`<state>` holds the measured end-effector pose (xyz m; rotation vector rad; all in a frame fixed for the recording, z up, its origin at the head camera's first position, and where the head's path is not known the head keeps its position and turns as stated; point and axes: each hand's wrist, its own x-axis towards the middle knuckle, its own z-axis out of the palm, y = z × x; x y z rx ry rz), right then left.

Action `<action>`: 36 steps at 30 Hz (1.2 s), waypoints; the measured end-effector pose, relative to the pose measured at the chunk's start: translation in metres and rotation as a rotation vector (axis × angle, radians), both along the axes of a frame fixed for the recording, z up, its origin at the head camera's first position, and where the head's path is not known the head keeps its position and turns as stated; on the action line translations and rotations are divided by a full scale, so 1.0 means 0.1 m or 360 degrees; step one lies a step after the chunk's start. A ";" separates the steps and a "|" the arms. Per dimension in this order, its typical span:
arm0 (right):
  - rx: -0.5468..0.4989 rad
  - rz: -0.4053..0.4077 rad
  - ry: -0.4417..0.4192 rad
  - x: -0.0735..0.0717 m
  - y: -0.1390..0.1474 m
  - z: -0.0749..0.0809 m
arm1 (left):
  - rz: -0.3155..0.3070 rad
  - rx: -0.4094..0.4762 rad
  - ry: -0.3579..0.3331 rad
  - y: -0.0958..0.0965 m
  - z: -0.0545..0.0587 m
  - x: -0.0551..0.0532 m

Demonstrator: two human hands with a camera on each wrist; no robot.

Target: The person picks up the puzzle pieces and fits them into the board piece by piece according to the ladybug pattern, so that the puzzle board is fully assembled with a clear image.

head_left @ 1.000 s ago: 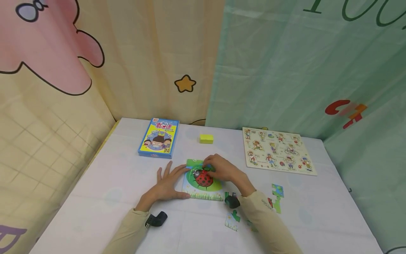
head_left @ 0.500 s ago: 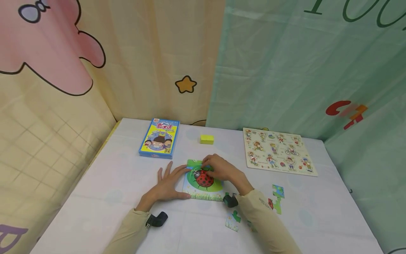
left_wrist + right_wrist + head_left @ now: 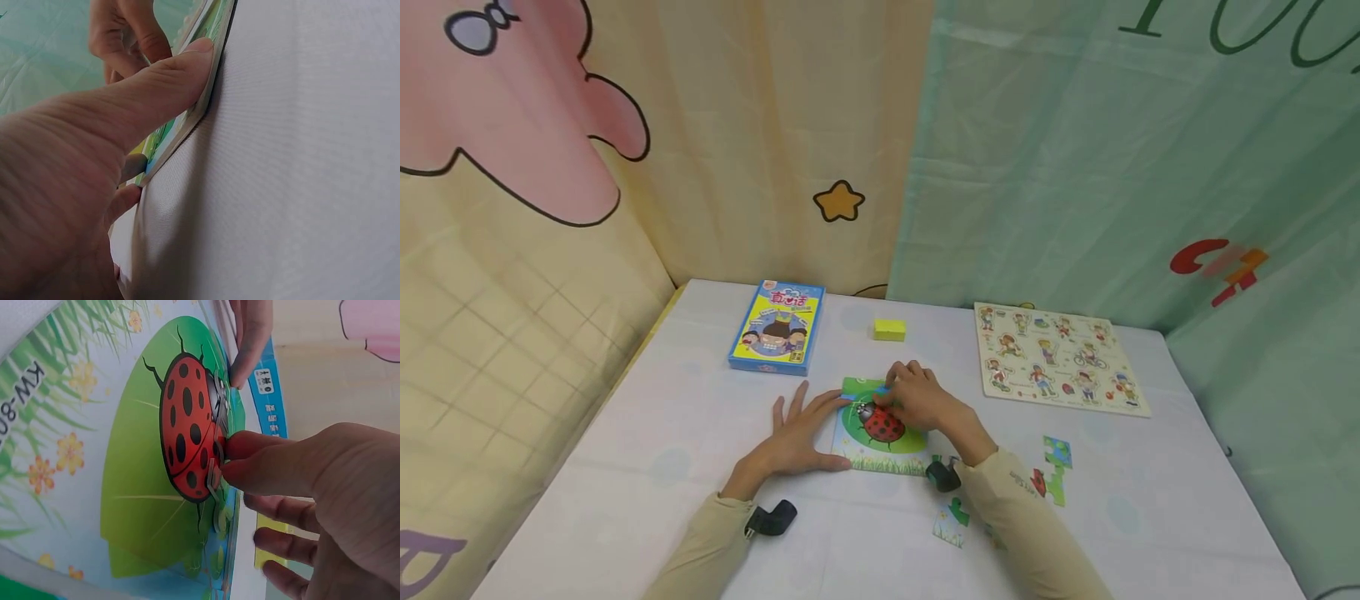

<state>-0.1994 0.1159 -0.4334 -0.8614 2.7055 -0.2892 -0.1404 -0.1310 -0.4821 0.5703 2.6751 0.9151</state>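
A ladybug jigsaw puzzle [image 3: 887, 461] lies flat in front of me, with gaps along its upper part. My left hand [image 3: 797, 437] rests at its left side, fingers spread; in the left wrist view the thumb [image 3: 187, 65] presses the board's edge. Over the upper part of the puzzle, my right hand [image 3: 921, 406] pinches a puzzle piece [image 3: 215, 478] between thumb and index finger, right at the ladybug's edge. Its other fingers hang loosely curled behind. Most of that piece is hidden by the fingertips.
Loose puzzle pieces lie right of the board, including a grass piece [image 3: 950, 527] and a blue-green piece [image 3: 1057, 452]; my right sleeve partly covers another. Behind stand a blue-yellow box [image 3: 777, 327], a yellow block [image 3: 889, 330] and a picture board [image 3: 1060, 358].
My right hand has shifted slightly, its knuckles lifting and turning over the puzzle's upper part while the pinch stays there. The left hand has not moved.
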 end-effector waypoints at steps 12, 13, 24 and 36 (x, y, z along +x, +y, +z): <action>-0.0083 -0.0035 -0.0134 0.07 0.11 -0.02 | 0.0002 -0.0004 0.0005 -0.01 0.04 0.02; -0.0099 -0.0043 -0.0123 0.08 0.14 -0.02 | 0.0002 -0.0004 0.0005 -0.01 0.04 0.02; -0.0279 -0.0052 -0.0023 0.27 0.53 0.10 | -0.0004 0.0034 -0.0002 0.01 0.04 0.00; -0.0461 -0.0186 0.0064 0.55 1.34 0.03 | 0.0008 0.0027 -0.0003 0.02 0.03 -0.01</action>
